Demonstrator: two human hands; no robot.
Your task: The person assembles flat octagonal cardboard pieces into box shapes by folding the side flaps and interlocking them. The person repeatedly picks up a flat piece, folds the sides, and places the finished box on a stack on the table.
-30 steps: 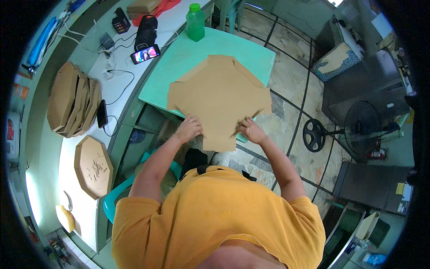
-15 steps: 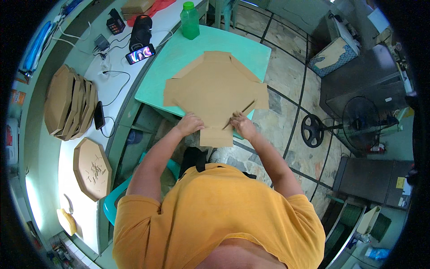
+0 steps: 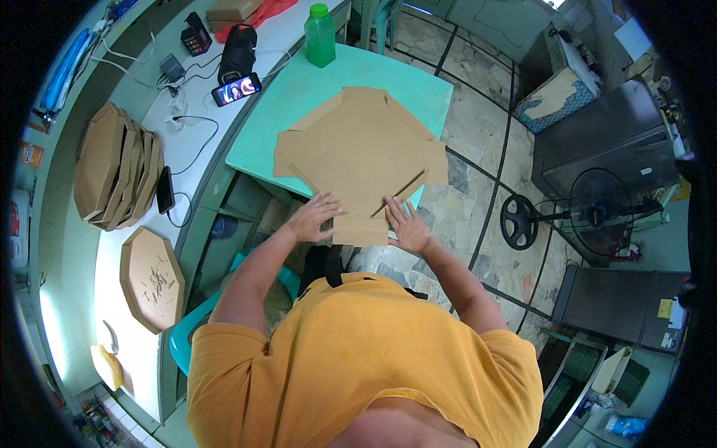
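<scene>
My left hand (image 3: 315,216), right hand (image 3: 404,224): both flat, fingers spread, gripping nothing, pressing one cardboard blank (image 3: 358,153) on one green table (image 3: 299,97).

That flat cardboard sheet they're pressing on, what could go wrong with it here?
The cardboard sheet overhangs the near edge of the green table. Both the left hand and the right hand press its unsupported flap, so it might crease crookedly or slide off. Pushed away, it could perhaps knock the green bottle.
</scene>
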